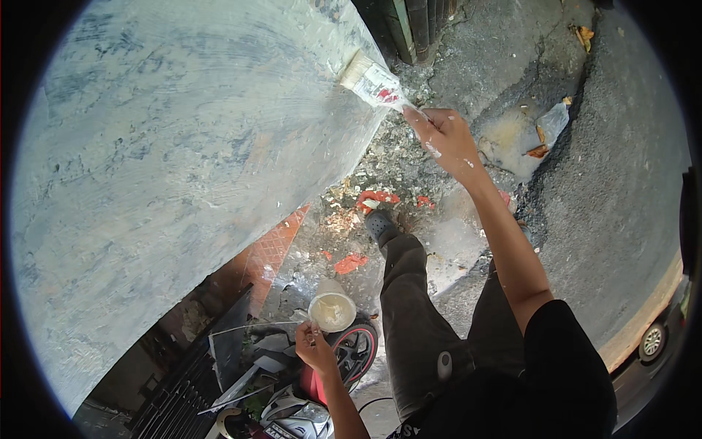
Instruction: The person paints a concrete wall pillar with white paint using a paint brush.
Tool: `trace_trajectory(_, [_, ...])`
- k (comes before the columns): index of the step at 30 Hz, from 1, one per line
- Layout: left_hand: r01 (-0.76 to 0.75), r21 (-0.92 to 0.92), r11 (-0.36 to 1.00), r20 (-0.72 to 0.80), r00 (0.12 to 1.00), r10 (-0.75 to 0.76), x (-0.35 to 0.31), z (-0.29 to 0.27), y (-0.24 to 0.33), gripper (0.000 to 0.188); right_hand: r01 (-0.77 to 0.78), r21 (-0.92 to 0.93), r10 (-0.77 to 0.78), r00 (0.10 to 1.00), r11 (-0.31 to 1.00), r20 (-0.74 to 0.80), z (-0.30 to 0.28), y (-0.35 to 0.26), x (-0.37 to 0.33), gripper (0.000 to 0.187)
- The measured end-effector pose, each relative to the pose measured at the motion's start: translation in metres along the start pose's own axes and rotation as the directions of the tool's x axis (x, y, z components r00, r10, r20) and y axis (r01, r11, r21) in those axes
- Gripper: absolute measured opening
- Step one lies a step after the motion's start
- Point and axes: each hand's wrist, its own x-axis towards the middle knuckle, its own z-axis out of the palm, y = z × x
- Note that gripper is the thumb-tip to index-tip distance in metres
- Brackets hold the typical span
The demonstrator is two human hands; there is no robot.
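My right hand is closed round the handle of a wide paintbrush, its fingers spotted with white paint. The pale bristles press against the edge of a large wall streaked with thin whitish paint over grey. Lower down, my left hand grips the rim of a white plastic cup. Cream-white paint lies inside that cup, which I hold out in front of a parked motorbike.
A motorbike stands at the lower left beside a dark metal gate. Red scraps and paint chips litter the rough ground by my shoe. A plastic bag lies near the asphalt road; a car is at the right.
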Motion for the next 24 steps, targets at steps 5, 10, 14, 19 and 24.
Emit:
trace_trajectory(5, [0.004, 0.066, 0.998, -0.047, 0.999, -0.001, -0.013, -0.028, 0.010, 0.007, 0.063, 0.471, -0.085, 0.996, 0.880, 0.025, 0.004, -0.015, -0.012, 0.045])
trace_trajectory(10, [0.019, 0.044, 0.999, -0.100, 0.995, -0.015, -0.021, -0.040, -0.005, 0.007, 0.047, 0.233, -0.049, 0.999, 0.971, 0.006, 0.078, 0.086, 0.042, 0.045])
trace_trajectory(14, [0.076, 0.041, 0.996, -0.098, 0.993, -0.071, -0.028, -0.048, -0.007, 0.008, -0.049, -0.190, 0.012, 0.981, 0.981, -0.191, 0.111, 0.147, 0.063, 0.054])
trace_trajectory(19, [0.073, 0.038, 0.997, -0.152, 0.986, -0.067, -0.038, -0.056, 0.000, 0.007, -0.287, -0.225, 0.295, 0.955, 0.931, 0.005, 0.090, 0.084, 0.059, 0.057])
trace_trajectory(24, [0.040, -0.017, 0.999, -0.152, 0.987, -0.042, -0.049, -0.074, 0.010, 0.005, 0.080, -0.050, -0.079, 0.997, 0.996, 0.020, 0.014, -0.022, -0.002, 0.052])
